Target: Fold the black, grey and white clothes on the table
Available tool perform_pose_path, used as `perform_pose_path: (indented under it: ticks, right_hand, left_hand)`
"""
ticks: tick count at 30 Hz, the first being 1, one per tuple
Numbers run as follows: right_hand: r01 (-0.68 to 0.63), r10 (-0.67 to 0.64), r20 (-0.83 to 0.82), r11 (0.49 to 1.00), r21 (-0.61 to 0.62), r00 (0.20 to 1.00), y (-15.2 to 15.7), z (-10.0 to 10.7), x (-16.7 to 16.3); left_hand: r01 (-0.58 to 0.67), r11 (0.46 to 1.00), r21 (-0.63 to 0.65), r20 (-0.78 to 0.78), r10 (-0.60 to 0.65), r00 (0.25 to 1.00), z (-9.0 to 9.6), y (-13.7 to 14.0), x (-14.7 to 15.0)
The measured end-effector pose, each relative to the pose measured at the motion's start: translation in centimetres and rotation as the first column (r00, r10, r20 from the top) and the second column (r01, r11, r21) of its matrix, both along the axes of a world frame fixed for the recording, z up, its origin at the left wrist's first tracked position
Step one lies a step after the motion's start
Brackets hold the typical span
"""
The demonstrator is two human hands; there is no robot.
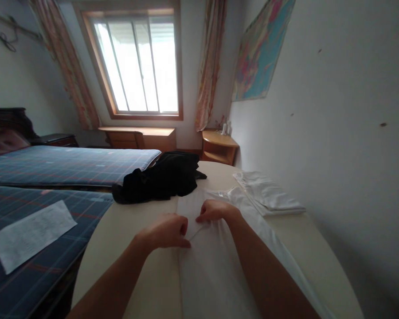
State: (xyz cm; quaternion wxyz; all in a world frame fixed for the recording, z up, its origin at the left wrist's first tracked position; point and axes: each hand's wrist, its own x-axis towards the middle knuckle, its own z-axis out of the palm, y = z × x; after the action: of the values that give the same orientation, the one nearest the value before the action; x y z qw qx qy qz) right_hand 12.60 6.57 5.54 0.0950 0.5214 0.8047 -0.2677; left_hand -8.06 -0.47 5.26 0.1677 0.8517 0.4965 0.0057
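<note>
A thin white garment point(213, 266) is spread lengthwise over the round cream table point(129, 274). At its left edge, my left hand point(168, 231) has curled fingers, with the thumb against the cloth. My right hand point(217, 210) bends down over the upper part of the garment, its fingertips drawn together on the fabric. A faint crease runs between the two hands. Beyond them lies a crumpled black garment point(162, 177). To the right, a folded white cloth point(269, 192) rests near the table's edge.
A bed with a plaid mattress point(69, 161) stands left of the table, with a printed paper sheet point(33, 235) on its near part. The white wall point(346, 146) rises close on the right. Wooden desk point(159, 137) and corner shelf point(221, 144) are under the window.
</note>
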Motion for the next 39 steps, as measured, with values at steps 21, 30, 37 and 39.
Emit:
perform_pose_path:
  ticks: [21, 30, 37, 39]
  right_hand:
    - [0.070, -0.076, -0.239, 0.997, -0.034, 0.968, 0.6, 0.4, 1.3]
    - [0.088, -0.096, -0.157, 0.995, -0.055, 0.983, 0.9, -0.1, 1.8]
    - [0.093, -0.101, -0.168, 0.994, -0.057, 0.981, 1.0, 0.0, 2.2]
    - [0.096, -0.104, -0.173, 0.994, -0.054, 0.979, 1.1, 0.2, 2.7]
  left_hand:
    - [0.035, 0.999, -0.039, 0.149, -0.029, 0.988, 1.5, -1.1, 0.7]
    - [0.073, 0.997, -0.012, -0.059, -0.074, 0.996, 0.1, -1.1, 0.8]
    - [0.071, 0.994, 0.078, -0.016, -0.070, 0.997, 0.7, -1.1, 1.0]
    - [0.086, 0.989, 0.120, 0.073, -0.095, 0.993, 1.0, -1.2, 1.2]
